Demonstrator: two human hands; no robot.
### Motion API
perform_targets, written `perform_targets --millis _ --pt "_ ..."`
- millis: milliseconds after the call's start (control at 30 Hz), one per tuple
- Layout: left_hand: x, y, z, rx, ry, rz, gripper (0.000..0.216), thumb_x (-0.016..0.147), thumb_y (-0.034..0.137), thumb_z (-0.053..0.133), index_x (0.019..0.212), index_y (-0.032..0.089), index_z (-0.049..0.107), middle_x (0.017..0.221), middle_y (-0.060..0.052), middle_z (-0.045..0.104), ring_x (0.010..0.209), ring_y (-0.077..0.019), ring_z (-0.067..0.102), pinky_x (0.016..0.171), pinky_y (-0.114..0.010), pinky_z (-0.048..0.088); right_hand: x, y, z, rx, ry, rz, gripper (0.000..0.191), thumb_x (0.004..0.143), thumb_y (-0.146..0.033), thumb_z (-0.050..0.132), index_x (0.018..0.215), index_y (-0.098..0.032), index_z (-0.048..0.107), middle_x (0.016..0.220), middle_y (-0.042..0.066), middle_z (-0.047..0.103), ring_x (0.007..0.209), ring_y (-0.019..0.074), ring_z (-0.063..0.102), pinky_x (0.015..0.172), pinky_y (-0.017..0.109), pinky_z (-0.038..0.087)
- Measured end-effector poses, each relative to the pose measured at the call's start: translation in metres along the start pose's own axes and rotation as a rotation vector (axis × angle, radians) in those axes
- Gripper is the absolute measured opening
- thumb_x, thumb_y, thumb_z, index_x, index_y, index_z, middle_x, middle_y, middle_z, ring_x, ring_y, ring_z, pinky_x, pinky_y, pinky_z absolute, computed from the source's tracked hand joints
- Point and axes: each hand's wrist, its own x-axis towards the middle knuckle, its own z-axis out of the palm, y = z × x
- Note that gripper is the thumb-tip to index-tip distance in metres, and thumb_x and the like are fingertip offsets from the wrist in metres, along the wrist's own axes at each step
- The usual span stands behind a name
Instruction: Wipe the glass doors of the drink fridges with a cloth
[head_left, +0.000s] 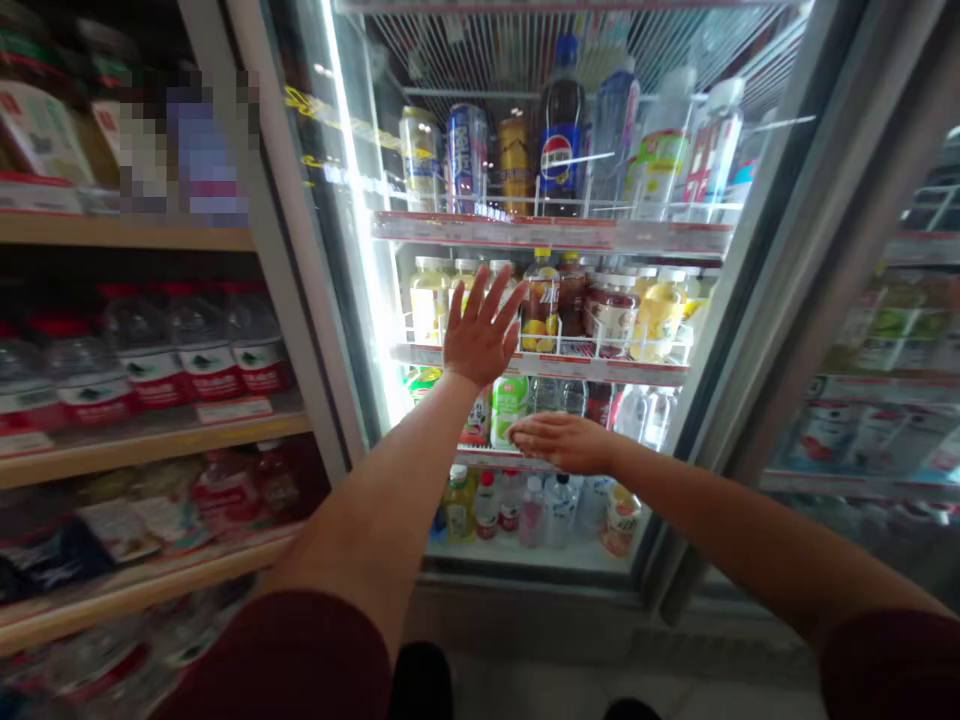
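Observation:
My left hand [480, 335] is raised with its fingers spread, in front of the middle shelf of a lit drinks fridge. It holds nothing. Lower and to the right, my right hand [566, 440] is stretched out flat, fingers together and pointing left, also without anything in it. Beyond the left hand stand bottles with pale caps and a yellow-capped bottle [540, 300]. A green-labelled container [510, 405] shows just behind the right hand's fingertips. Whether either hand touches glass cannot be made out.
On the top shelf are cans [466, 155] and a Pepsi bottle [561, 140]. Small bottles [486, 505] line the fridge floor. Left, a wooden shelf [247, 430] carries red-capped water bottles [199, 345]. A metal frame [757, 330] separates another stocked fridge section at right.

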Motion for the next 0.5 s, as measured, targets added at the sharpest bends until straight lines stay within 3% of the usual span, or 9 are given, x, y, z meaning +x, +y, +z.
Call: perform_targets --millis 67,167,267,333,433,500 --pt "0.0 -0.001 0.001 0.022 0.015 0.009 0.057 0.102 0.032 0.041 0.159 0.027 0.04 0.168 -0.003 0.031 0.161 -0.022 0.007 0.133 -0.05 0.003 0.005 0.037 -0.027 -0.055 0.036 0.103 0.045 0.102 -0.015 0.046 0.146 -0.019 0.056 0.143 0.007 0.067 0.14 0.018 0.055 0.116 0.038 0.05" --pt "0.0 -0.002 0.001 0.032 0.017 0.023 0.057 0.102 0.034 0.041 0.159 0.028 0.04 0.168 -0.003 0.031 0.16 -0.0219 0.007 0.133 -0.049 0.005 0.014 0.087 -0.065 -0.168 0.311 0.479 0.054 0.103 -0.013 0.04 0.154 -0.031 0.046 0.15 0.003 0.06 0.149 0.0249 0.045 0.124 0.053 0.041" --pt "0.001 -0.002 0.0 0.012 0.001 0.025 0.059 0.102 0.034 0.041 0.16 0.027 0.038 0.168 -0.003 0.03 0.16 -0.0234 0.007 0.133 -0.051 0.005 0.019 0.095 -0.072 -0.233 0.523 0.7 0.058 0.104 -0.015 0.034 0.157 -0.034 0.04 0.153 0.002 0.055 0.152 0.0289 0.039 0.127 0.061 0.034" --pt "0.001 -0.002 0.0 0.009 0.004 0.023 0.059 0.102 0.034 0.041 0.16 0.027 0.038 0.168 -0.004 0.03 0.16 -0.0233 0.007 0.133 -0.051 0.005 0.019 0.083 -0.067 -0.205 0.421 0.598 0.057 0.104 -0.015 0.035 0.157 -0.035 0.039 0.151 0.001 0.057 0.15 0.0267 0.042 0.125 0.058 0.039" --pt "0.001 -0.003 0.001 0.024 0.026 0.028 0.058 0.102 0.034 0.041 0.16 0.028 0.038 0.168 -0.004 0.031 0.16 -0.0225 0.007 0.133 -0.051 0.007 0.019 0.082 -0.07 -0.143 0.142 0.293 0.051 0.105 -0.015 0.038 0.15 -0.034 0.049 0.143 -0.001 0.065 0.142 0.0197 0.052 0.118 0.046 0.05" --pt "0.0 -0.004 0.003 0.025 0.032 0.03 0.058 0.103 0.034 0.041 0.16 0.028 0.037 0.168 -0.004 0.031 0.16 -0.0224 0.005 0.133 -0.053 0.008 0.021 0.103 -0.085 -0.185 0.175 0.31 0.045 0.106 -0.017 0.036 0.144 -0.029 0.056 0.142 0.002 0.066 0.142 0.019 0.052 0.119 0.045 0.049"
